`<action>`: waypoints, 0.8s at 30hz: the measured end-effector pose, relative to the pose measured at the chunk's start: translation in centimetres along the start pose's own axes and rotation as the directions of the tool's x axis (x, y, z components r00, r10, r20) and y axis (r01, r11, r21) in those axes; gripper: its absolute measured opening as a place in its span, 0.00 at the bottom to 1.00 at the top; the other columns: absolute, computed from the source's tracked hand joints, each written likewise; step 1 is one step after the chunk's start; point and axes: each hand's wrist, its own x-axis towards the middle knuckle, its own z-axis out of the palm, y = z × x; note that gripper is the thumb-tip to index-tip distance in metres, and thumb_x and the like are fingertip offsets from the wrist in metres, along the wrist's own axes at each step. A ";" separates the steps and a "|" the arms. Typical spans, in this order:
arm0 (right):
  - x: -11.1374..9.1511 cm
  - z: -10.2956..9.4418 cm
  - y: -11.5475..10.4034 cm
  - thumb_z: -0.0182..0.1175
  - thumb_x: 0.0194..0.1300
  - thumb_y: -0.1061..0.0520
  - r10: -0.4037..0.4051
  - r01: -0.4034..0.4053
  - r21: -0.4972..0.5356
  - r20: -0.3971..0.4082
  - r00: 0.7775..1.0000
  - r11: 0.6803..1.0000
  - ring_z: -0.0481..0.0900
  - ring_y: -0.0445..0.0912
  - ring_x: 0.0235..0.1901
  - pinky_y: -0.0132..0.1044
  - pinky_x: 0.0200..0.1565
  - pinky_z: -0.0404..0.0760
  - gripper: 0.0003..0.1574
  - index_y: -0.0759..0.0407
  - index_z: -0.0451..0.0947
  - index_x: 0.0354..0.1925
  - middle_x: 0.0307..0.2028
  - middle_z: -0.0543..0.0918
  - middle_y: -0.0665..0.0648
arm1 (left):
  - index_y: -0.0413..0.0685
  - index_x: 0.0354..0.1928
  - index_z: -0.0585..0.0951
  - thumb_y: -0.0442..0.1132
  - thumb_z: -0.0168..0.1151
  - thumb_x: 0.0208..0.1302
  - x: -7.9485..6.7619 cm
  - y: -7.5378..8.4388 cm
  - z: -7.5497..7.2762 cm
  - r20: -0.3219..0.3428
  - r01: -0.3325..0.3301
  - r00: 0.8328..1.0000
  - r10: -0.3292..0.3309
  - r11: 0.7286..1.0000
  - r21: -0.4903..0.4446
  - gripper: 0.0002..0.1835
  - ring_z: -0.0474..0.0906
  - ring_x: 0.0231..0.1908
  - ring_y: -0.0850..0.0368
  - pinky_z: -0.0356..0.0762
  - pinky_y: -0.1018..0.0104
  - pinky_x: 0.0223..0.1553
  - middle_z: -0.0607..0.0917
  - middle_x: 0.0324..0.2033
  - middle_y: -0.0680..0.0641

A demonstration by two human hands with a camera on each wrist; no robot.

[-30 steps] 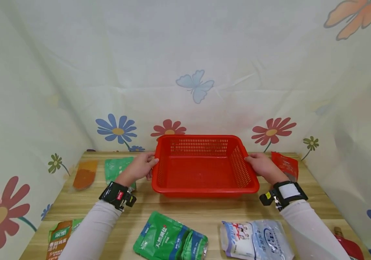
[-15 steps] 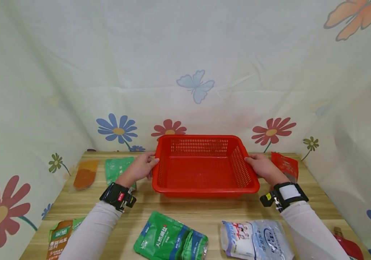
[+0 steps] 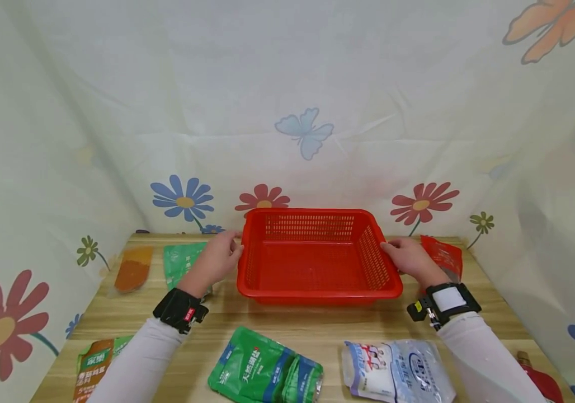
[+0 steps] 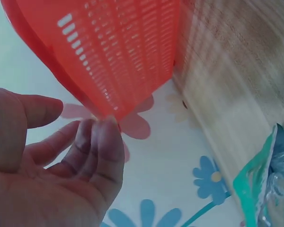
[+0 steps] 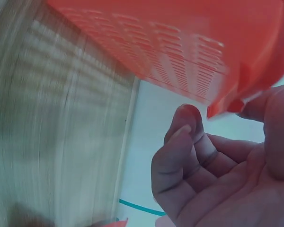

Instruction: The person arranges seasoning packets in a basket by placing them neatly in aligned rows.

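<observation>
A red plastic basket [image 3: 312, 271] with slotted sides stands on the wooden table, nothing inside it. At its left end is my left hand [image 3: 218, 257]; in the left wrist view the thumb [image 4: 42, 111] stands off the rim and the loosely bent fingers [image 4: 109, 146] are at the basket's corner. My right hand [image 3: 410, 258] is at the other end. In the right wrist view its thumb is right at the rim, while the half-bent fingers [image 5: 173, 158] hang apart from the slotted wall.
Nearer me lie a green pouch [image 3: 252, 364], a white-and-blue bag [image 3: 398, 369], a brown pouch [image 3: 93, 369] and a red bottle [image 3: 541, 380]. Behind the hands are an orange packet [image 3: 133, 270], a light green pouch [image 3: 179, 263] and a red packet [image 3: 443, 256]. Patterned cloth surrounds the table.
My left hand has shifted slightly left, its thumb coming off the basket's rim. The right hand has moved a touch to the right. The basket stays in place.
</observation>
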 end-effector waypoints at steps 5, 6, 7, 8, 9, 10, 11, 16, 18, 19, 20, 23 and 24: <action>-0.9 -0.4 0.1 0.47 0.80 0.38 -0.005 0.000 -0.100 -0.046 0.999 0.995 0.82 0.56 0.45 0.44 0.47 0.86 0.38 0.67 0.67 0.70 0.52 0.83 0.66 | 0.42 0.60 0.79 0.41 0.63 0.72 -1.5 1.3 0.2 -0.064 -0.082 0.994 0.092 0.987 0.141 0.18 0.78 0.50 0.47 0.87 0.52 0.50 0.81 0.53 0.41; -1.0 -0.6 0.1 0.47 0.80 0.38 -0.003 -0.004 -0.119 -0.055 0.998 0.993 0.82 0.57 0.46 0.43 0.45 0.86 0.38 0.67 0.68 0.69 0.52 0.83 0.67 | 0.43 0.59 0.79 0.41 0.63 0.72 -1.9 1.6 0.3 -0.070 -0.095 0.992 0.107 0.984 0.154 0.18 0.78 0.51 0.47 0.87 0.52 0.51 0.80 0.54 0.41; -1.2 -0.7 0.2 0.48 0.80 0.39 -0.003 -0.006 -0.144 -0.064 0.998 0.990 0.82 0.58 0.46 0.41 0.44 0.86 0.37 0.67 0.69 0.68 0.52 0.83 0.67 | 0.43 0.58 0.80 0.41 0.64 0.71 -2.2 2.0 0.3 -0.073 -0.113 0.989 0.126 0.980 0.166 0.17 0.78 0.51 0.46 0.87 0.52 0.51 0.81 0.53 0.41; -1.3 -0.9 0.3 0.48 0.79 0.39 -0.004 -0.009 -0.165 -0.075 0.997 0.986 0.82 0.58 0.45 0.40 0.42 0.85 0.36 0.67 0.70 0.67 0.51 0.83 0.67 | 0.43 0.57 0.80 0.41 0.65 0.70 -2.6 2.3 0.4 -0.073 -0.127 0.987 0.142 0.976 0.179 0.17 0.79 0.51 0.47 0.87 0.52 0.50 0.82 0.52 0.42; -1.4 -1.1 0.3 0.49 0.79 0.39 -0.003 -0.013 -0.186 -0.087 0.996 0.982 0.81 0.57 0.43 0.38 0.40 0.85 0.35 0.67 0.72 0.65 0.48 0.83 0.66 | 0.44 0.56 0.81 0.42 0.66 0.70 -2.9 2.7 0.4 -0.068 -0.147 0.984 0.162 0.971 0.188 0.16 0.79 0.50 0.47 0.87 0.53 0.50 0.83 0.51 0.43; -1.5 -1.3 0.4 0.49 0.79 0.40 -0.005 -0.016 -0.207 -0.097 0.995 0.978 0.81 0.56 0.41 0.37 0.38 0.84 0.33 0.67 0.74 0.62 0.45 0.83 0.65 | 0.44 0.55 0.81 0.42 0.66 0.69 -3.3 3.1 0.5 -0.058 -0.172 0.981 0.187 0.966 0.195 0.16 0.80 0.49 0.48 0.87 0.53 0.50 0.84 0.50 0.43; -1.6 -1.4 0.5 0.49 0.79 0.41 -0.002 -0.022 -0.230 -0.104 0.995 0.973 0.80 0.55 0.39 0.36 0.36 0.82 0.31 0.66 0.76 0.58 0.41 0.83 0.63 | 0.45 0.55 0.81 0.42 0.67 0.69 -3.6 3.5 0.6 -0.043 -0.193 0.978 0.205 0.960 0.203 0.16 0.81 0.49 0.49 0.87 0.53 0.50 0.85 0.50 0.44; -1.9 -2.0 1.0 0.51 0.77 0.45 0.024 -0.065 -0.301 -0.137 0.990 0.951 0.73 0.50 0.25 0.34 0.26 0.72 0.25 0.62 0.77 0.32 0.21 0.74 0.56 | 0.48 0.56 0.82 0.49 0.69 0.67 -5.0 5.1 1.5 0.058 -0.300 0.954 0.296 0.917 0.264 0.20 0.83 0.48 0.52 0.86 0.55 0.53 0.88 0.50 0.47; -2.0 -2.0 1.3 0.52 0.76 0.45 0.041 -0.085 -0.312 -0.145 0.989 0.946 0.73 0.49 0.23 0.34 0.25 0.70 0.24 0.60 0.74 0.28 0.19 0.72 0.55 | 0.49 0.57 0.83 0.54 0.69 0.66 -5.5 5.5 1.9 0.102 -0.335 0.942 0.319 0.895 0.295 0.23 0.84 0.49 0.53 0.86 0.55 0.53 0.88 0.50 0.48; -2.0 -2.0 1.5 0.52 0.75 0.45 0.050 -0.096 -0.317 -0.151 0.987 0.944 0.73 0.49 0.22 0.34 0.24 0.70 0.25 0.60 0.73 0.26 0.19 0.72 0.55 | 0.49 0.57 0.83 0.56 0.68 0.66 -5.7 5.7 2.1 0.123 -0.354 0.935 0.332 0.883 0.309 0.25 0.84 0.49 0.53 0.86 0.55 0.53 0.88 0.50 0.48; -2.1 -2.0 1.7 0.52 0.75 0.45 0.057 -0.105 -0.319 -0.156 0.986 0.942 0.73 0.49 0.21 0.33 0.24 0.71 0.24 0.59 0.73 0.26 0.18 0.72 0.55 | 0.49 0.58 0.82 0.58 0.67 0.66 -5.9 5.9 2.4 0.144 -0.372 0.928 0.344 0.870 0.322 0.26 0.84 0.49 0.53 0.86 0.56 0.53 0.88 0.51 0.48; -2.3 -2.1 2.2 0.53 0.74 0.46 0.073 -0.129 -0.340 -0.172 0.982 0.932 0.73 0.48 0.21 0.33 0.24 0.71 0.24 0.60 0.73 0.26 0.18 0.73 0.55 | 0.49 0.59 0.82 0.62 0.65 0.66 -6.3 6.2 2.9 0.197 -0.405 0.913 0.356 0.847 0.345 0.29 0.85 0.48 0.54 0.85 0.56 0.54 0.89 0.51 0.48; -2.3 -2.2 2.4 0.54 0.74 0.46 0.079 -0.137 -0.344 -0.179 0.981 0.929 0.74 0.48 0.21 0.32 0.24 0.72 0.24 0.61 0.73 0.26 0.18 0.73 0.55 | 0.49 0.59 0.82 0.63 0.65 0.66 -6.4 6.4 3.0 0.209 -0.409 0.911 0.356 0.842 0.350 0.30 0.85 0.47 0.54 0.85 0.56 0.54 0.89 0.50 0.48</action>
